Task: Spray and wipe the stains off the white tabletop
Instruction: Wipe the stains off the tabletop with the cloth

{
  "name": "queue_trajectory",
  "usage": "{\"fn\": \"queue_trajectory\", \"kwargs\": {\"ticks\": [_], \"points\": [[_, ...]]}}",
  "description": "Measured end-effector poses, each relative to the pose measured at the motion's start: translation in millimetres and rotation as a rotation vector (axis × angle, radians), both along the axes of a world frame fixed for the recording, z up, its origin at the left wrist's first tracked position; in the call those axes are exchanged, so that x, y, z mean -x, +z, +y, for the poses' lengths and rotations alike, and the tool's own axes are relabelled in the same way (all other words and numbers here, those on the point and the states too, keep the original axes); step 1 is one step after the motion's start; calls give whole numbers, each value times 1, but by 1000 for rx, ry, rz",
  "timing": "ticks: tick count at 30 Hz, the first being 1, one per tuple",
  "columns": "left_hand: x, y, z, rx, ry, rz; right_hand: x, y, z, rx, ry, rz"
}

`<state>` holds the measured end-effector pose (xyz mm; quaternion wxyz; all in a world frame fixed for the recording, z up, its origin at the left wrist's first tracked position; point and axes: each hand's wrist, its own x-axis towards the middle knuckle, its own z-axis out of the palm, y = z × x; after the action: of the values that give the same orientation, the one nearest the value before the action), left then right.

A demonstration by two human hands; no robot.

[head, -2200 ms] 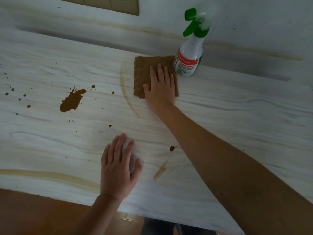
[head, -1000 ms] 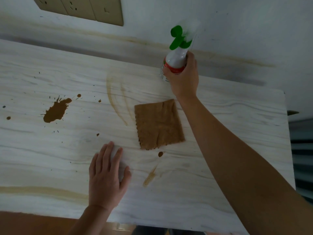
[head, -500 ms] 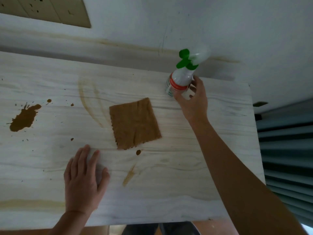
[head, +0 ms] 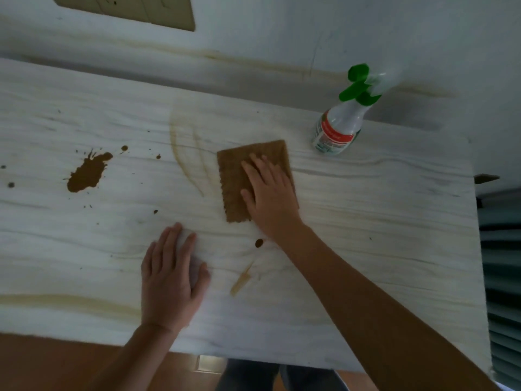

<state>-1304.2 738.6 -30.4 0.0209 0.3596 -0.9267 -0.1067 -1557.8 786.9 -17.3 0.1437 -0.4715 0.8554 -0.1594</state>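
The right hand (head: 270,196) has left the spray bottle (head: 338,128) and lies flat, fingers straight, on the brown cloth (head: 234,176) mid table (head: 394,221). The cloth's long side runs toward the wall (head: 282,29), and the hand hides its right part. The bottle stands upright beyond, its head blurred. The left hand (head: 169,283) lies flat, holding nothing.

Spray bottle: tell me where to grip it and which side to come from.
Grip the spray bottle round its narrow neck just under the green trigger, coming from the near side. It stands upright at the far edge of the tabletop, close to the wall, so the back is likely blocked.
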Motion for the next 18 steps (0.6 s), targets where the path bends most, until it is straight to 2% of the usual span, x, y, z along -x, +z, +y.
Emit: {"fn": "queue_trajectory", "kwargs": {"ticks": [8,14,18], "points": [[-4,-5,-2,6,-23,4,54,-7,-75,-103,-59,154],[-4,-6,-1,10,-18,-13,8,-9,-126,-105,57,165],[-4,-7,0,29,-23,14,-27,-12,-117,-40,195,146]]}}
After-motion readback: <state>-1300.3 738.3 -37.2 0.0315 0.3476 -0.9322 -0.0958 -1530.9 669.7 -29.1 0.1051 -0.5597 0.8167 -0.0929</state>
